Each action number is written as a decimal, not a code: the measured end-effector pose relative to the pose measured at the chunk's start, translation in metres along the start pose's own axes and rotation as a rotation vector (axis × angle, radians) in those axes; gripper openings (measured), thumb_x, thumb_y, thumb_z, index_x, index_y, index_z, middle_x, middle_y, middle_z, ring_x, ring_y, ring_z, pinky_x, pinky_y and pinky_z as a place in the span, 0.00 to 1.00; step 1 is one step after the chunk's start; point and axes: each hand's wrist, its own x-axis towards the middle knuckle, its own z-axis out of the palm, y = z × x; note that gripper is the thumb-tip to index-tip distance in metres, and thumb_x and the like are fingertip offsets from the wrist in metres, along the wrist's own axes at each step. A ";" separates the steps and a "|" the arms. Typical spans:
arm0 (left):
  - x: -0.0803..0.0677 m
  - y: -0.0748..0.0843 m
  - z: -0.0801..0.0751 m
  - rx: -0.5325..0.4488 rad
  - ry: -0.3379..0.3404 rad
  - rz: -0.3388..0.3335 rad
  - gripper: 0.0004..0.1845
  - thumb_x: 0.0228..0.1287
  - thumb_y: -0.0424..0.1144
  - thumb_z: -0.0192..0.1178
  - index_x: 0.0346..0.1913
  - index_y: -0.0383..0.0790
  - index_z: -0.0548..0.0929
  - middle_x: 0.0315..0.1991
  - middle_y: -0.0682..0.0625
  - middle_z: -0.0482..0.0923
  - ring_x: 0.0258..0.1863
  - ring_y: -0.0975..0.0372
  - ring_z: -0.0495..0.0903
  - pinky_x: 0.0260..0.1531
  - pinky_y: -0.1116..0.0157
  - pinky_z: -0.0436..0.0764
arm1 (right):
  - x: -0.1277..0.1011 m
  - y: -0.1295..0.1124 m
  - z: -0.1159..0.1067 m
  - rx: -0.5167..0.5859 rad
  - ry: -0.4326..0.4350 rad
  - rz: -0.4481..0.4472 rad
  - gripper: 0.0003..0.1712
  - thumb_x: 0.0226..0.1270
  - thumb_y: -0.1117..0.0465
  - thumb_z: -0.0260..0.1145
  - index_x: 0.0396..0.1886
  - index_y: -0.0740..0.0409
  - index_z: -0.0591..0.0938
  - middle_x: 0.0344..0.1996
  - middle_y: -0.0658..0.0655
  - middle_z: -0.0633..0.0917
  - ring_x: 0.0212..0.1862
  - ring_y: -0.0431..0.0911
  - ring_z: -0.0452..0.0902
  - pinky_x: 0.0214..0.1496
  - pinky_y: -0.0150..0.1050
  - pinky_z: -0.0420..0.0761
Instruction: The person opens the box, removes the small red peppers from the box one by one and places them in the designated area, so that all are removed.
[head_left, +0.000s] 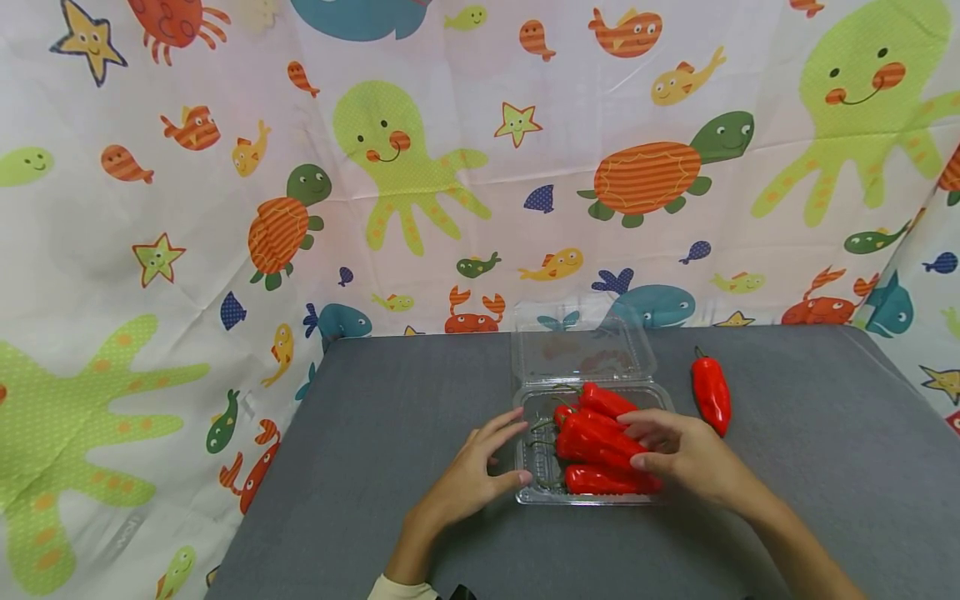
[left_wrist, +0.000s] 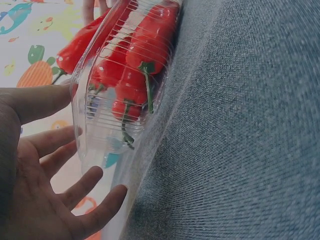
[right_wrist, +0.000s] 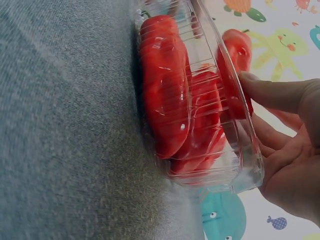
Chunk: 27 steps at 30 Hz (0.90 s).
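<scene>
A clear plastic clamshell box [head_left: 622,500] holds several long red peppers [head_left: 611,480] with green stems. One red pepper [head_left: 596,442] lies on top of the others, rising above the box's rim in both wrist views. My right hand [head_left: 697,458] pinches that pepper at its stemless end, thumb on the near side and fingers on the far side. At the box's left edge is my left hand [head_left: 472,475], its fingers spread and holding nothing. In the left wrist view, the thumb and fingertips of the left hand [left_wrist: 45,170] are right at the box's rim.
The box's clear lid [head_left: 581,354] stands raised behind it. One more red pepper [head_left: 711,393] lies on the grey tabletop [head_left: 810,417], to the right of the box. A curtain [head_left: 450,208] printed with sea animals hangs behind and beside the table.
</scene>
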 end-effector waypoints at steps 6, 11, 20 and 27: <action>0.000 0.001 0.000 0.010 -0.003 -0.007 0.38 0.69 0.50 0.69 0.80 0.49 0.71 0.83 0.64 0.57 0.72 0.57 0.64 0.66 0.50 0.78 | 0.000 -0.001 -0.006 0.043 0.032 0.026 0.33 0.65 0.58 0.79 0.69 0.58 0.81 0.56 0.64 0.88 0.48 0.52 0.85 0.44 0.35 0.88; 0.000 0.001 0.000 0.014 0.000 -0.005 0.38 0.69 0.49 0.70 0.80 0.50 0.71 0.83 0.64 0.57 0.72 0.57 0.64 0.66 0.50 0.79 | 0.000 -0.001 -0.009 0.066 0.051 0.047 0.34 0.67 0.58 0.78 0.70 0.60 0.80 0.54 0.65 0.88 0.44 0.52 0.85 0.40 0.39 0.89; 0.000 0.000 0.000 0.011 0.000 0.001 0.38 0.69 0.49 0.70 0.79 0.49 0.71 0.83 0.64 0.58 0.72 0.57 0.64 0.65 0.49 0.79 | -0.003 -0.001 -0.013 0.093 0.134 0.028 0.33 0.68 0.60 0.77 0.70 0.62 0.79 0.58 0.66 0.87 0.47 0.53 0.86 0.42 0.39 0.90; 0.000 0.000 0.000 0.007 0.002 0.001 0.38 0.69 0.49 0.70 0.79 0.49 0.71 0.83 0.64 0.58 0.72 0.57 0.65 0.65 0.50 0.79 | -0.005 0.001 -0.024 0.072 0.192 0.026 0.34 0.69 0.57 0.77 0.72 0.59 0.78 0.59 0.67 0.86 0.49 0.50 0.87 0.43 0.36 0.89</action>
